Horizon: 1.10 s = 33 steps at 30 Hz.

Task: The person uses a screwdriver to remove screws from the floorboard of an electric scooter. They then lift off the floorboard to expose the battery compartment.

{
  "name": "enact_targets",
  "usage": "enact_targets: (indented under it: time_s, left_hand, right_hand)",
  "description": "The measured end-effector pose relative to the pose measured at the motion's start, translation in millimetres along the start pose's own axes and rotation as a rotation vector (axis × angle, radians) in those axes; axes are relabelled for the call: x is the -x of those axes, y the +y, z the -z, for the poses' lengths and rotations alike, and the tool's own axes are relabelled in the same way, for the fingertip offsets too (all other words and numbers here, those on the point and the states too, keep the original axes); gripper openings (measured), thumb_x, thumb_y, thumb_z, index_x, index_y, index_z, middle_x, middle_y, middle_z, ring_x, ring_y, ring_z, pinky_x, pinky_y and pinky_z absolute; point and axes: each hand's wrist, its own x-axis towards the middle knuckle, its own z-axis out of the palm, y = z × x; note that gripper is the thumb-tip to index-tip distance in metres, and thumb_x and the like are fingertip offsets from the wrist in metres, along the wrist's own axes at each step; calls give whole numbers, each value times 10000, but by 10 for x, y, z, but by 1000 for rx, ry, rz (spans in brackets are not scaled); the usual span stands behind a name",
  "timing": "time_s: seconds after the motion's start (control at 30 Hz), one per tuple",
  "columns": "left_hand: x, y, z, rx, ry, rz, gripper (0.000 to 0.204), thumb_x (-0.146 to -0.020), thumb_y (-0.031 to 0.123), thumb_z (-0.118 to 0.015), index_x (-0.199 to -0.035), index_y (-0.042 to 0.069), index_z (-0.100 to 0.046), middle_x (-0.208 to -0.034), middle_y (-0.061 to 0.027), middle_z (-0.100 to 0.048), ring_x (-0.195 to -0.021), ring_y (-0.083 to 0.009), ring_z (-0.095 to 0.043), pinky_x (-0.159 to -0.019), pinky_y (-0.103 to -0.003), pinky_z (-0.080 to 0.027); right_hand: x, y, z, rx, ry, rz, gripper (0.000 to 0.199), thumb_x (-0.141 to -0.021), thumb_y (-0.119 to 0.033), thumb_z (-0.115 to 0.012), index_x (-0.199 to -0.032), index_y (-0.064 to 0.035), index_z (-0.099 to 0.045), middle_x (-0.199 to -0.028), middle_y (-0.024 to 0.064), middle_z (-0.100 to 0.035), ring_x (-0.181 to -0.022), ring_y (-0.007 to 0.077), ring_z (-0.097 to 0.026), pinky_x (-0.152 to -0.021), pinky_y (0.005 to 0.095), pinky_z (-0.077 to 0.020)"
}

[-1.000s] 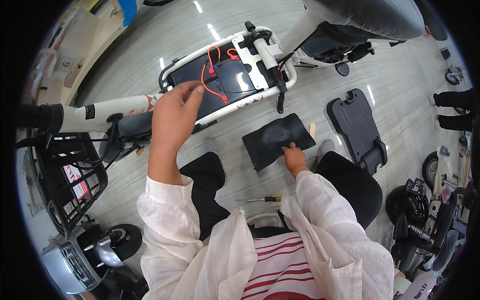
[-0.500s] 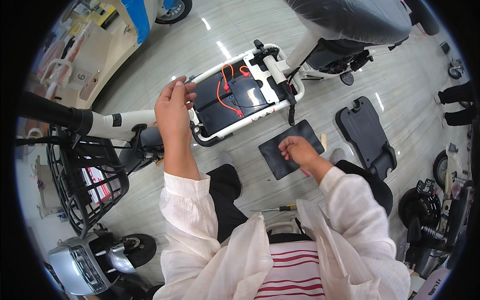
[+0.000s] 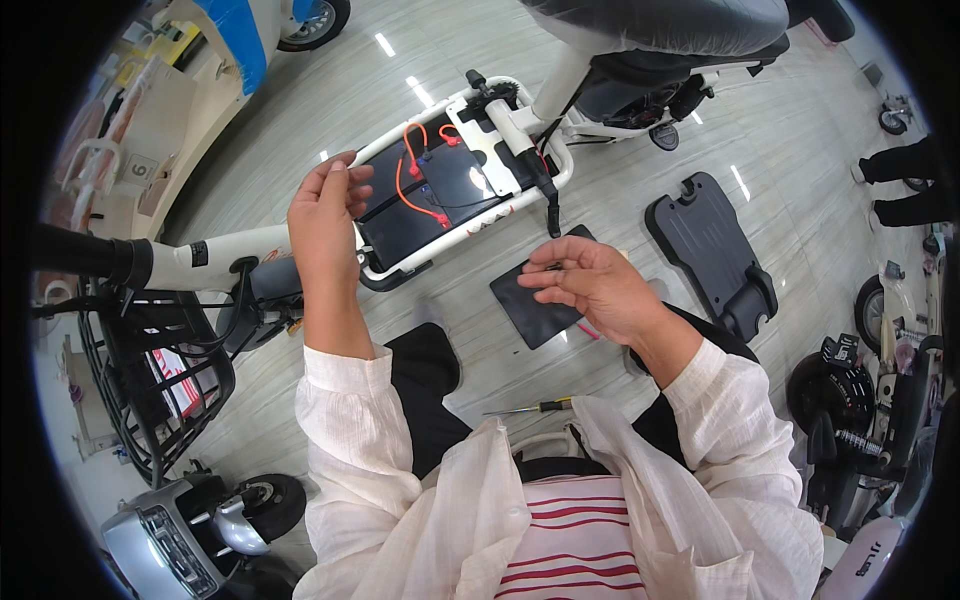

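My left hand (image 3: 325, 215) hangs in the air beside the white frame (image 3: 475, 228) of an electric bike, its fingers loosely bent and apart, holding nothing that I can see. Black batteries (image 3: 405, 237) lie inside that frame, joined by orange wires (image 3: 402, 180) with red end caps. Over a flat black sheet (image 3: 530, 315) on the floor, my right hand (image 3: 595, 290) is raised with thumb and fingertips drawn together. Whatever may sit between those fingertips is too small to make out.
A black footboard cover (image 3: 705, 255) lies on the floor to the right. By my lap is a screwdriver (image 3: 545, 407). The bike's black basket (image 3: 165, 375) stands at left, its wrapped saddle (image 3: 650, 25) at far right. Other scooters (image 3: 160, 545) and a bystander's legs (image 3: 900, 185) are around.
My right hand has come up closer, its fingers turned more toward view. The left hand stays raised near the frame. The whole view has shifted slightly.
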Motion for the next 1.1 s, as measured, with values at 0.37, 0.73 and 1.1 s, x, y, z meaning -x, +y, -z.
enact_targets:
  time_s: [0.37,0.73,1.1]
  left_hand:
    - [-23,-121,-130,-105,-109,-23,279,-931,221,-525,-1091,15,-624,-895,-43,-670,-750,-68,-565,-669,-205,-428]
    - [19,-109,-89,-83,-100,-28,262,-942,207,-515,-1071,11,-633,-882,-52,-671,-736,-73,-558,-667,-209,-431]
    - [56,-71,-74,-106,-79,-23,242,-947,190,-505,-1034,9,-639,-859,-47,-669,-715,-72,-549,-665,-218,-437]
  right_hand:
    - [14,-158,162,190,172,-12,247,-950,-167,-460,-1069,22,-564,-844,73,-597,-732,130,-576,-643,243,-493]
    - [72,-48,176,298,140,-45,207,-935,-133,-478,-1066,-35,-603,-807,9,-601,-668,62,-539,-614,200,-458]
    - [72,96,49,418,17,-110,235,-899,-107,-462,-1056,-2,-602,-846,40,-606,-710,83,-533,-626,229,-466]
